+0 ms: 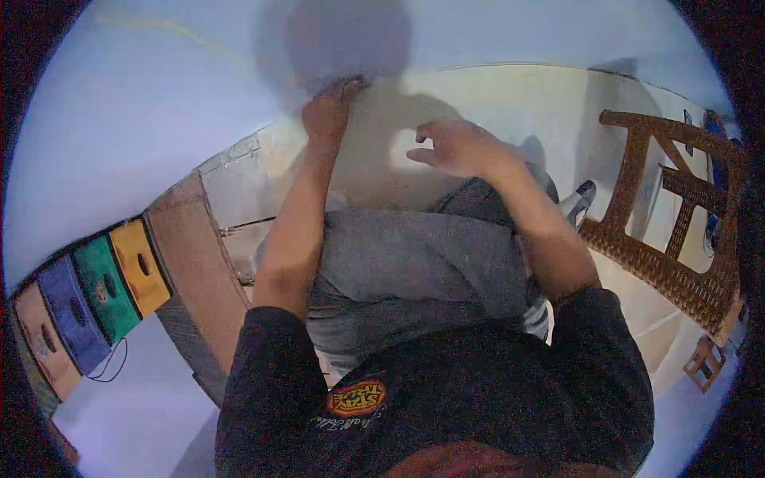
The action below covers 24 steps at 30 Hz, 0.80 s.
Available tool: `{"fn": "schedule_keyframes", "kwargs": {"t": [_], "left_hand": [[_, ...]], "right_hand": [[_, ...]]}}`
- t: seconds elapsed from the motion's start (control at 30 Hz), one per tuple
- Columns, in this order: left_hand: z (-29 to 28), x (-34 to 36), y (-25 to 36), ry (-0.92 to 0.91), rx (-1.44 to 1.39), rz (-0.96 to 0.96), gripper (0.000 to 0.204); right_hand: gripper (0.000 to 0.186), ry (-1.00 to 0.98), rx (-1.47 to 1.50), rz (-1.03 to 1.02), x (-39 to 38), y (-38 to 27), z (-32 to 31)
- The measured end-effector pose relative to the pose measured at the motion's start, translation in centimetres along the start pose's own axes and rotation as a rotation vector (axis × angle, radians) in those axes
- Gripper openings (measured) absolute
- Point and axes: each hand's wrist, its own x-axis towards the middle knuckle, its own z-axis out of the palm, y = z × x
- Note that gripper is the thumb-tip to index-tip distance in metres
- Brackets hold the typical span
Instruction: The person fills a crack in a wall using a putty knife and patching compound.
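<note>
My left hand (328, 115) reaches forward to the pale wall (199, 80), near the line where it meets the cream tiled surface (510, 88). Its fingers are drawn together at the tips, in shadow, and whatever they may pinch is too dark to make out. To the right, my right hand (454, 149) hovers over the cream surface with thumb and fingers apart and nothing between them. Below both hands are my legs in grey trousers (414, 255). A dark shadow falls on the wall around my left hand.
A brown woven-pattern plastic chair (637, 183) stands at the right. At the far left is a drawer unit with beige, blue, green (105, 287) and yellow fronts, a thin dark cord beside it. A brown board (191, 239) lies between the drawers and my left arm.
</note>
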Motion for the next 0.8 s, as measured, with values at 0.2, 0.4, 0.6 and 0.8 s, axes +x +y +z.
{"fn": "schedule_keyframes", "kwargs": {"t": [0.2, 0.4, 0.6, 0.8], "left_hand": [[0.4, -0.6, -0.1, 0.116, 0.026, 0.001, 0.038], [-0.6, -0.7, 0.3, 0.221, 0.005, 0.047, 0.043], [-1.0, -0.5, 0.8, 0.307, -0.051, 0.176, 0.037], [-0.7, -0.3, 0.7, 0.344, -0.044, 0.158, 0.039]], "right_hand": [[0.054, 0.047, 0.045, -0.071, -0.3, 0.4, -0.1], [0.057, 0.058, 0.074, -0.049, 0.2, 0.9, 0.5], [0.058, 0.022, 0.104, -0.007, -0.2, 0.4, -0.3], [0.057, 0.081, 0.065, -0.069, -0.1, 1.0, 0.4]]}}
